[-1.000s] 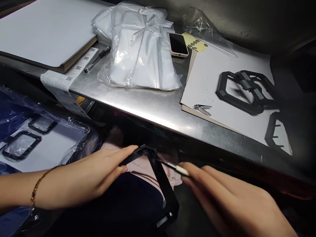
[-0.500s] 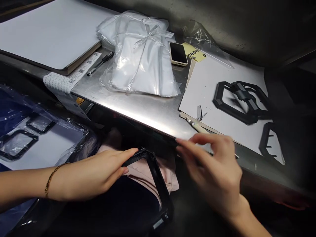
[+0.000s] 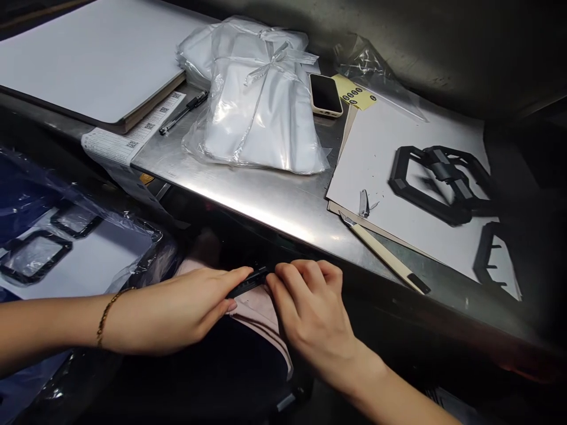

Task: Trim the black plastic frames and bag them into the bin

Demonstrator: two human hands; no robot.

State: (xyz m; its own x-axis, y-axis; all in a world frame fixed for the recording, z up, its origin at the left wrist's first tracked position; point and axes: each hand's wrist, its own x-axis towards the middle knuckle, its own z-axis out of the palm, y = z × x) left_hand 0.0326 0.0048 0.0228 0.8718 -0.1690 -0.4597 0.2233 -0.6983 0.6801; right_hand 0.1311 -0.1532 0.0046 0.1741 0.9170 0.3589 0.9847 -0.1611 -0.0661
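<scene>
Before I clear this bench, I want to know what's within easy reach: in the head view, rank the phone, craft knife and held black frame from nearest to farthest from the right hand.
1. Black frame: at the right hand's fingers.
2. Craft knife: rightward, along the bench edge.
3. Phone: farther back.

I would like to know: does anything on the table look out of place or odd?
Yes, two things. The knife, beyond the right hand, lies near the front edge of the table with its blade uncovered, which looks careless. At left, a printed paper strip hangs over that edge.
</scene>
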